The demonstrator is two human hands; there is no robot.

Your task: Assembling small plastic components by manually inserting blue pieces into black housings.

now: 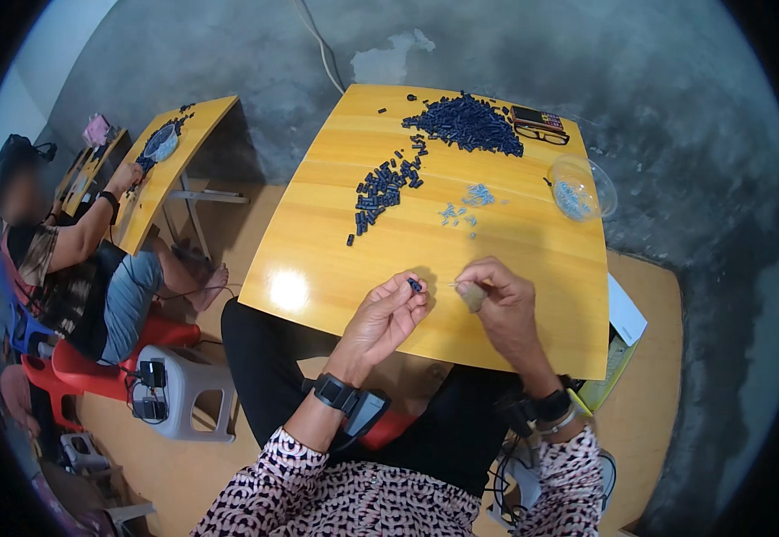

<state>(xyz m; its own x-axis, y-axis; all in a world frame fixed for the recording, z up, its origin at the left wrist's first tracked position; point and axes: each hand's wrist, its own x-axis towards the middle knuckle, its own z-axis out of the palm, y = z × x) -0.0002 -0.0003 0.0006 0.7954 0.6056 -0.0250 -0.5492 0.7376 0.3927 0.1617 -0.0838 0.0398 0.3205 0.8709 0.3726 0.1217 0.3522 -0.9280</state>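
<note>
Over the near part of the yellow table, my left hand pinches a small black plastic part between thumb and fingertips. My right hand is closed just to its right, a slim pale piece poking out of the fingertips toward the left hand. A tan, rounded thing also shows under those fingers; its kind is unclear. The black part and the pale piece are apart. Beyond the hands lie a loose scatter of small silvery pieces and a spread of black parts.
A large heap of black parts is at the far edge, beside eyeglasses and a phone-like device. A clear tub of silvery pieces stands at the right edge. Another person sits working at a table on the left.
</note>
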